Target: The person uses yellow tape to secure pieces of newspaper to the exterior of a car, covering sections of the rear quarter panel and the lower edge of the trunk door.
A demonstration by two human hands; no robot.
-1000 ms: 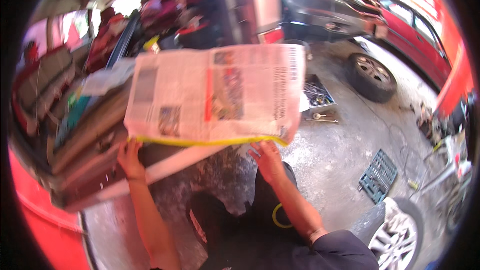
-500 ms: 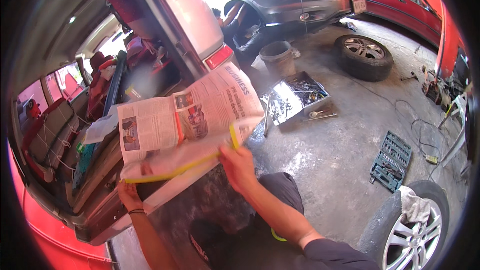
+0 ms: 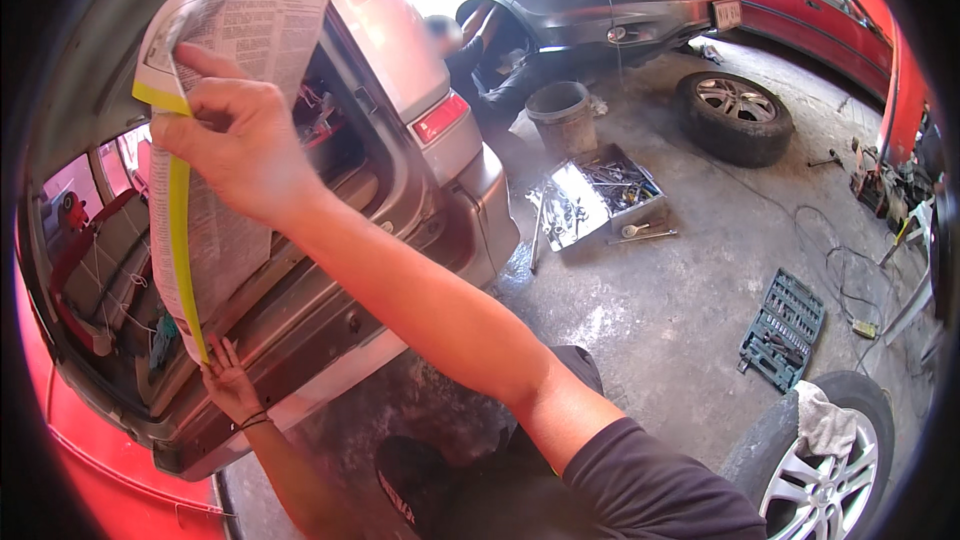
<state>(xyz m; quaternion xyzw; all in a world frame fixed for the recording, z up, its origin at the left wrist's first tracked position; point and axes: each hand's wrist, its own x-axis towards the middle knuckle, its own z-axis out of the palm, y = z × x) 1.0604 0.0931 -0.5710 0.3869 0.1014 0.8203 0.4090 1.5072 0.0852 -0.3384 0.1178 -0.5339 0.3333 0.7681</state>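
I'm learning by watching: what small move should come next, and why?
Perhaps the right hand should straighten the yellow strip, since its upper end bends sideways there, with the left hand steadying the lower end of the newspaper.

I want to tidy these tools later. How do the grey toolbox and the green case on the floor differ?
The toolbox is grey, while the case is dark green. Tools lie jumbled in the toolbox; small pieces sit in rows in the case. The toolbox stands by a bucket, the case near a wheel. Both are open.
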